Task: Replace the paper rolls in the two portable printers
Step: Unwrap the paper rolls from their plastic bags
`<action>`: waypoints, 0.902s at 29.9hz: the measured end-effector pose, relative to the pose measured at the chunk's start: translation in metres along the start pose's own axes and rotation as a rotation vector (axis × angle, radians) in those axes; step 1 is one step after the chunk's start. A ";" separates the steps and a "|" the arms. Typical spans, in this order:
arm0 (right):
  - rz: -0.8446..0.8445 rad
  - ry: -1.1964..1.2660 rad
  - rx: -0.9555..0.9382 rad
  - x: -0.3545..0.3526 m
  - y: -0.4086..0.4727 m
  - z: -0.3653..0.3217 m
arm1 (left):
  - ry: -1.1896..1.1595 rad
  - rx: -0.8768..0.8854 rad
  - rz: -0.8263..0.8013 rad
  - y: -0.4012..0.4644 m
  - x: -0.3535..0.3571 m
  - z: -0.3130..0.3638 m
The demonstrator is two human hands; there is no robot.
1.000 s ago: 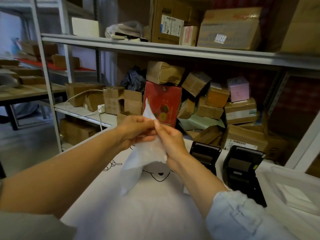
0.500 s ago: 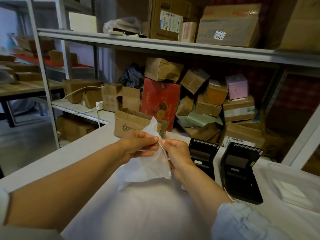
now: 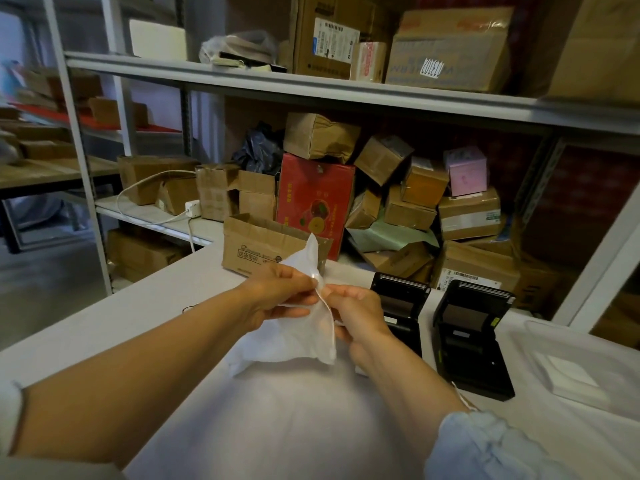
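Observation:
I hold a white plastic bag (image 3: pixel 294 341) above the white table (image 3: pixel 138 323). My left hand (image 3: pixel 277 296) pinches one side of its top edge, and my right hand (image 3: pixel 360 313) pinches the other side. What the bag contains is hidden. Two black portable printers stand with their lids raised just right of my hands: the near one (image 3: pixel 401 306) partly behind my right hand, the other one (image 3: pixel 471 341) further right. No paper roll shows in either open bay.
An open brown carton (image 3: pixel 263 247) sits at the table's far edge. A clear plastic tray (image 3: pixel 588 368) with a white pad lies at the right. Shelving crammed with cardboard boxes and a red box (image 3: pixel 315 202) stands behind.
The bag has come down from in front of the red box to just above the table, and my hands have drawn slightly apart at its top edge.

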State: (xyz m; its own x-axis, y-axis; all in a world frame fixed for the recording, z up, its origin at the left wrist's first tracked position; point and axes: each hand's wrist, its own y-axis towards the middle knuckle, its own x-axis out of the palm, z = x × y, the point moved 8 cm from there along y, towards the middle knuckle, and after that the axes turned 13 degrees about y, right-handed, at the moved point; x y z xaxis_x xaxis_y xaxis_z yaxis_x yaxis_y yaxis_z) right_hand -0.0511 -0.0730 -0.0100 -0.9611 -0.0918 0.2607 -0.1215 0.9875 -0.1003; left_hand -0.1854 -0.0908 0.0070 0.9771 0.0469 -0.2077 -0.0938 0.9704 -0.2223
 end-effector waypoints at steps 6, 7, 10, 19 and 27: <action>-0.146 -0.254 -0.193 0.011 -0.006 -0.016 | -0.029 0.046 0.037 0.001 -0.003 0.007; -0.138 -0.257 -0.197 0.010 -0.005 -0.017 | -0.011 0.066 0.035 0.000 -0.001 0.009; -0.097 -0.199 -0.154 0.003 -0.005 -0.017 | 0.173 0.154 0.083 -0.002 0.002 0.019; -0.017 -0.079 -0.069 -0.014 -0.005 -0.010 | 0.194 0.007 -0.040 -0.004 0.016 -0.004; -0.020 -0.001 0.069 -0.014 -0.009 -0.001 | 0.178 0.047 0.012 -0.002 0.014 0.003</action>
State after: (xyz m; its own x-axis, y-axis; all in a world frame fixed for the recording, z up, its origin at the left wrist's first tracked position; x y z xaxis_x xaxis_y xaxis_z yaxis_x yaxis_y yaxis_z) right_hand -0.0360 -0.0804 -0.0122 -0.9585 -0.1119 0.2624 -0.1578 0.9743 -0.1607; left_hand -0.1712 -0.0918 0.0074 0.9262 0.0204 -0.3764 -0.0926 0.9803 -0.1747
